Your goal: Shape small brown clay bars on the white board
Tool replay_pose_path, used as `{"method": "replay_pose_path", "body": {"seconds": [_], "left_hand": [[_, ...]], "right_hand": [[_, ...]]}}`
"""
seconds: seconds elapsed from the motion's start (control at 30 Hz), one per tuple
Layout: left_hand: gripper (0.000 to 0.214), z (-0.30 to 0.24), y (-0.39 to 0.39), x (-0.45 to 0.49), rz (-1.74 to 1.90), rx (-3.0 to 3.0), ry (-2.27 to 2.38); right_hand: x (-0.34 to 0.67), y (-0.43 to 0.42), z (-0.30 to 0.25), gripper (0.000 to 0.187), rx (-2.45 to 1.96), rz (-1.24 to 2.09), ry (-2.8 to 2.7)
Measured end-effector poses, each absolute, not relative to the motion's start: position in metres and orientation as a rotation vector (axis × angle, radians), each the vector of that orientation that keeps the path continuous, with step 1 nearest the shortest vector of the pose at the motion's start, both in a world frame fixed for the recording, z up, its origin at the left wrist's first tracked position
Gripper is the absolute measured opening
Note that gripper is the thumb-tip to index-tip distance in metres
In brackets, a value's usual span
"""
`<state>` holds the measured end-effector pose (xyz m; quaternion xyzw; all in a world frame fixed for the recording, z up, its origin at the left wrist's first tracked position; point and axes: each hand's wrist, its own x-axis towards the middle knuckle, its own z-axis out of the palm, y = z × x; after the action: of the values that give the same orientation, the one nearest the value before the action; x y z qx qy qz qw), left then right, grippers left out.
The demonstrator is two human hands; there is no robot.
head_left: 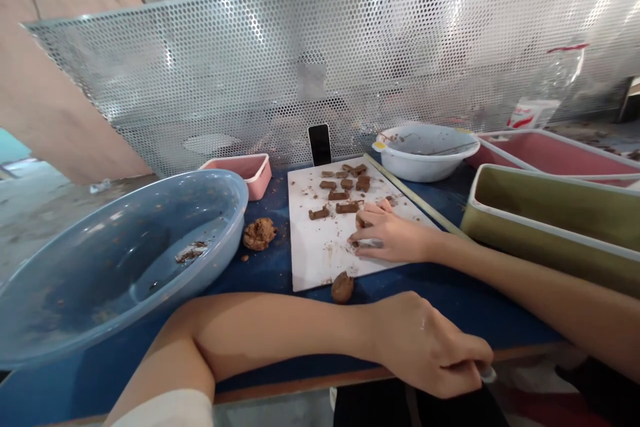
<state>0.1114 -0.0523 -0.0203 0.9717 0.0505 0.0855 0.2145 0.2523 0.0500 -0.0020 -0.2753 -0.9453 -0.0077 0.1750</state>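
Observation:
My right hand (395,235) rests palm down on a white board (320,260). Its thumb and index finger come together around a small brown bit of clay, partly hidden by the fingers. Several small shaped clay pieces (349,207) lie on the board just beyond the fingers, among crumbs. Near the table's front edge, my left hand (430,347) is closed in a pinch. A pale tip (488,374) shows at its fingers, and I cannot tell what it is. Between my left forearm and the board's near edge sits a rounded clay lump (343,287).
Left of the board are a rough clay lump (259,234), a large blue basin (220,267) and a small pink box (259,177). A phone (320,145) leans against the perforated metal screen (240,80). Rightward stand a white basin (425,165), a green trough (540,223) and a strip (415,197).

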Motion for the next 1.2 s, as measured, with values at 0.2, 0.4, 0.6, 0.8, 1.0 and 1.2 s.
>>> {"method": "replay_pose_path", "body": {"seconds": [0.2, 0.4, 0.6, 0.8, 1.0, 1.2], "left_hand": [[0.013, -0.018, -0.053, 0.112, 0.253, 2.683, 0.133], [0.012, -0.018, -0.051, 0.111, 0.272, 2.677, 0.111], [0.014, -0.022, -0.051, 0.111, 0.358, 2.69, 0.08], [0.013, -0.024, -0.052, 0.11, 0.395, 2.689, 0.074], [0.013, -0.025, -0.051, 0.11, 0.399, 2.681, 0.058], [0.011, -0.024, -0.051, 0.11, 0.392, 2.706, 0.055]], "right_hand": [[0.257, 0.045, -0.017, 0.031, -0.755, -0.079, -2.569], [0.26, 0.045, -0.01, 0.022, -0.828, -0.018, -2.546], [0.259, 0.042, -0.008, 0.025, -0.798, -0.048, -2.584], [0.261, 0.04, -0.002, 0.037, -0.81, -0.043, -2.572], [0.266, 0.046, -0.007, 0.031, -0.811, 0.044, -2.517], [0.267, 0.049, -0.01, 0.016, -0.879, 0.093, -2.447]]}}
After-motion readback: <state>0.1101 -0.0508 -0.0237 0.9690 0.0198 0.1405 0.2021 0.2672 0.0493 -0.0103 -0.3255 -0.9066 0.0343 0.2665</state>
